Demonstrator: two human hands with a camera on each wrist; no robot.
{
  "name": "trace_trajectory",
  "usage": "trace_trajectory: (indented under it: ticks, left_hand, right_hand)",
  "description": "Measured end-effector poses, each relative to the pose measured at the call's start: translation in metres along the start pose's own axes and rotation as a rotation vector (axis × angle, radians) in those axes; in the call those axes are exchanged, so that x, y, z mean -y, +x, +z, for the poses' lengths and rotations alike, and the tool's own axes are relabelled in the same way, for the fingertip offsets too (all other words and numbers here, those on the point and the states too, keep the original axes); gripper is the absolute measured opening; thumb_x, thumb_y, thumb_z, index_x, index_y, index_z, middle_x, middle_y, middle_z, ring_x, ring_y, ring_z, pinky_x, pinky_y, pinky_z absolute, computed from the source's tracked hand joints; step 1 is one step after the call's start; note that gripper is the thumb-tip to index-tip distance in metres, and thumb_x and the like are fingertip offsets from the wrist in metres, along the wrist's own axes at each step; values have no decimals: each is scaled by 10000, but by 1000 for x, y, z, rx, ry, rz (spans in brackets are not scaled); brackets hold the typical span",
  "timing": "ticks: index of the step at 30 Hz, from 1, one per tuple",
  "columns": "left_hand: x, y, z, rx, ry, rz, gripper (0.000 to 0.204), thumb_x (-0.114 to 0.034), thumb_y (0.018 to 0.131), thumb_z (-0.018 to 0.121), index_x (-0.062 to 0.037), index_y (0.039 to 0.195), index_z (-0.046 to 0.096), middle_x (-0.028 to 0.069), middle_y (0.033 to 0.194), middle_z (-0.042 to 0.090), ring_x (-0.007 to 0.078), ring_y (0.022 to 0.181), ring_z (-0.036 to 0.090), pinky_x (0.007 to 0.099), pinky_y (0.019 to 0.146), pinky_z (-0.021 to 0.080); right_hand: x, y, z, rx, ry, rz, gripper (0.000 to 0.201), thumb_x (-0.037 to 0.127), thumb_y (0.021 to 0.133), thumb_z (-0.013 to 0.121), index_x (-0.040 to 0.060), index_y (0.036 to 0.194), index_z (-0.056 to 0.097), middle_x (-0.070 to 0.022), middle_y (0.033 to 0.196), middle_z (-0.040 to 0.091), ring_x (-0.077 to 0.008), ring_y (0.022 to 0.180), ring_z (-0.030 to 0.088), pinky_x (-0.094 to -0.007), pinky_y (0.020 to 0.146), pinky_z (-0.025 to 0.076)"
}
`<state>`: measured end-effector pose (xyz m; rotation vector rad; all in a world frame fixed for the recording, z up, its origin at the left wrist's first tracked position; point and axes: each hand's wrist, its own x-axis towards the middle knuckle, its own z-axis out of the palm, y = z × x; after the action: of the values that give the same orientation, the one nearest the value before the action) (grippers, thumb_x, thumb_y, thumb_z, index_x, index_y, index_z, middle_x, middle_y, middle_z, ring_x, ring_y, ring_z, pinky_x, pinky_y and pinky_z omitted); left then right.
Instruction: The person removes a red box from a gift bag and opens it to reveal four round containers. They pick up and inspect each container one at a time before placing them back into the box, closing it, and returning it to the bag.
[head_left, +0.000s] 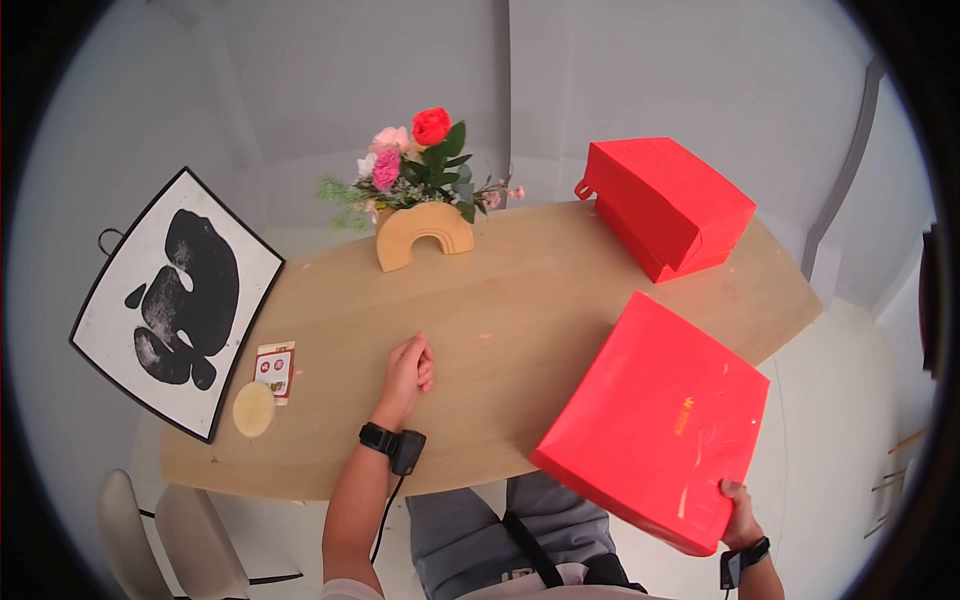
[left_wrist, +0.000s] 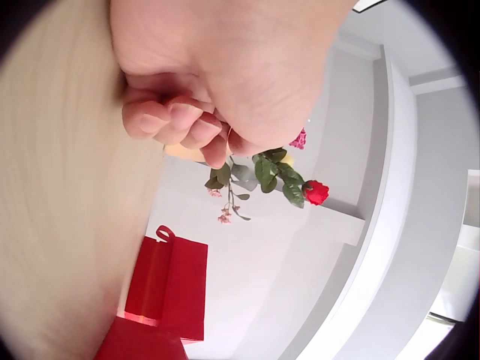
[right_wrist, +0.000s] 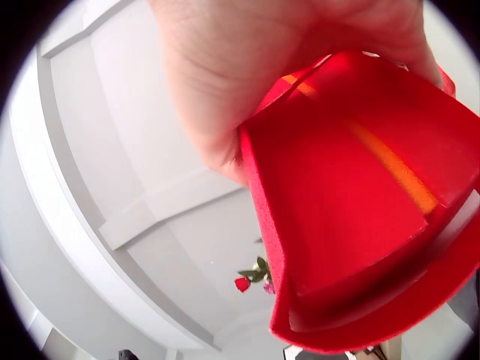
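Observation:
My right hand (head_left: 741,516) grips a flat red box (head_left: 640,400) by its near right corner, thumb on the face with small gold lettering. Tilted, the box overlaps the table's front right edge in the head view. In the right wrist view its other side shows a red hollow (right_wrist: 337,202) with an orange strip and a raised rim. My left hand (head_left: 408,368) lies at the middle of the table, fingers (left_wrist: 178,120) loosely curled in toward the palm with nothing in them.
Another red box (head_left: 670,205) with a loop stands at the table's back right. An arch-shaped wooden vase (head_left: 425,232) holds flowers at the back. On the left are a black-and-white picture panel (head_left: 160,300), a printed card (head_left: 275,370) and a round pale disc (head_left: 254,409). Chairs (head_left: 195,540) stand front left.

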<state>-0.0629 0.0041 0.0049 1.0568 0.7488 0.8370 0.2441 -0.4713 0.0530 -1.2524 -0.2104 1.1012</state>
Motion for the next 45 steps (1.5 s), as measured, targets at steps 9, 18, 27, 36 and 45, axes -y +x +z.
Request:
trace_trajectory:
  ticks: [9,18,27,36,45]
  left_hand:
    - [-23,1,-70,104,-117,195,552,-473,1045,356,-18,1028,668,82,957,648,174,963,598,350,821,477]
    - [-26,7,-87,-296,-206,369,532,-447,1028,455,28,1221,594,128,1132,657,230,1131,607,390,997,488]
    - [-44,-1,-89,-190,-307,218,594,-509,1015,458,4,1300,546,150,1216,644,241,1089,664,378,919,556]
    - [-44,21,-92,-235,-183,209,658,-585,956,496,-9,1267,576,121,1163,655,231,1017,651,344,885,527]
    - [-72,18,-74,-165,-23,19,841,-719,962,415,-41,1459,444,129,1415,541,276,1253,562,401,1042,479]
  right_hand:
    - [-25,43,137,305,-170,193,700,397,988,632,21,1497,333,-130,1424,524,-265,1266,573,-456,1026,517]
    - [5,93,250,705,-777,261,911,463,938,682,-3,1520,159,-156,1355,552,-231,1081,670,-361,789,624]
    - [62,146,246,985,-1155,39,529,467,954,663,0,1197,713,-57,760,735,-151,677,713,-246,639,543]
    - [73,298,226,553,-793,-281,333,348,1000,630,25,967,707,-32,761,663,-53,644,592,-214,517,422]
    - [31,374,230,951,-306,84,469,454,1015,586,42,1235,541,-19,1132,633,-72,959,644,-233,829,553]
